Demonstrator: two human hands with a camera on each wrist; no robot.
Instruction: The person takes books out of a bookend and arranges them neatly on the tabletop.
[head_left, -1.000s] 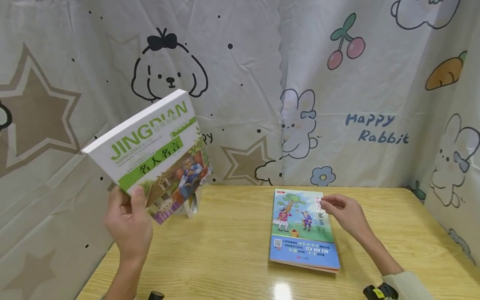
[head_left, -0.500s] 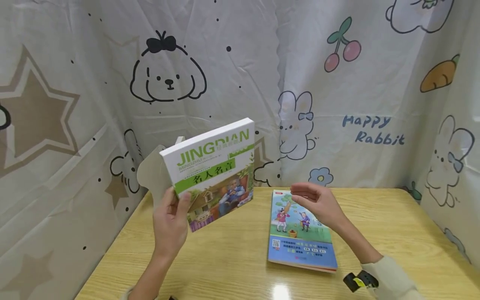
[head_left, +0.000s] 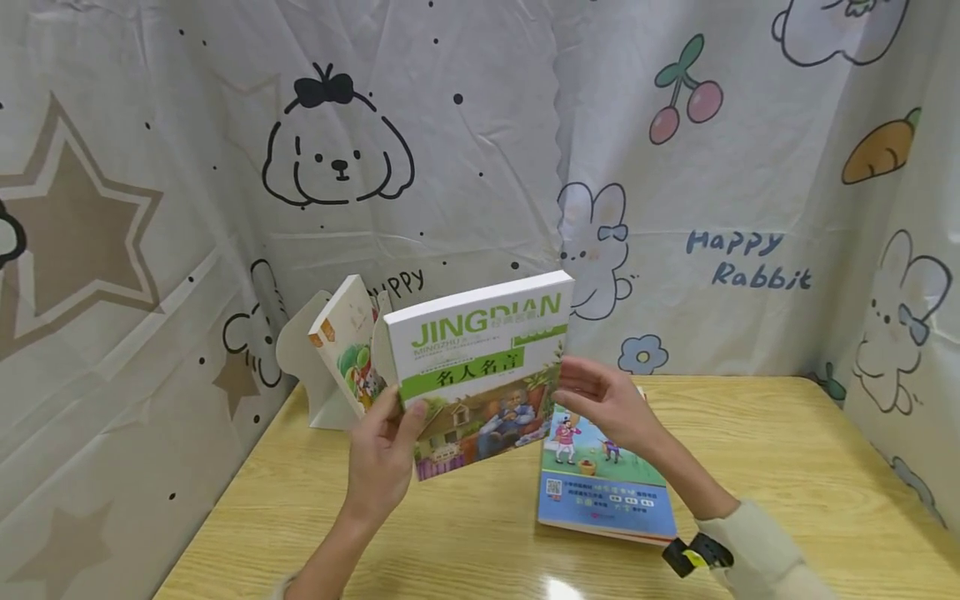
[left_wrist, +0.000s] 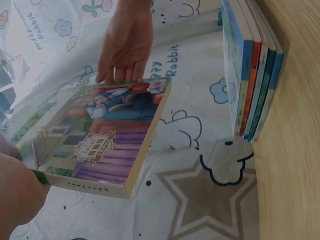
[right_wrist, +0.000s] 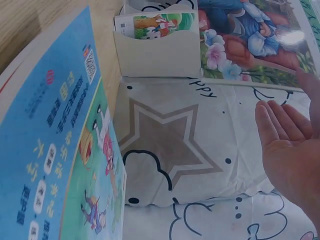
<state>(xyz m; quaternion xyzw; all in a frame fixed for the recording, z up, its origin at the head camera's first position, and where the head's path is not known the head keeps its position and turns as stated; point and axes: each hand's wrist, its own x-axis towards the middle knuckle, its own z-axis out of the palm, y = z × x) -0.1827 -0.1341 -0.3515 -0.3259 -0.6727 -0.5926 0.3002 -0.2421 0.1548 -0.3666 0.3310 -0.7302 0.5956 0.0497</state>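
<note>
My left hand point(head_left: 384, 458) grips a white-and-green paperback book point(head_left: 483, 375) by its left edge, thumb on the front cover. The cover is tilted up toward me, well above the table. At the book's right edge is my right hand point(head_left: 611, 412), its fingers extended and not curled round anything. In the right wrist view those fingers point(right_wrist: 280, 122) lie just off the edge; whether the thumb touches it I cannot tell. Below the right hand lies a stack of books point(left_wrist: 250, 70), a blue-and-green picture book point(head_left: 607, 504) on top, partly hidden by the hand and wrist.
At the back left of the wooden table point(head_left: 450, 533) stands a pale book holder point(head_left: 296, 358) with a children's book point(head_left: 345, 342) leaning in it. The held book covers part of the holder. A printed curtain point(head_left: 465, 167) encloses the back and sides.
My left hand has carried the book right and downward from the upper left, bringing the holder into view. My right hand has shifted left from above the stack to the book's right edge.
</note>
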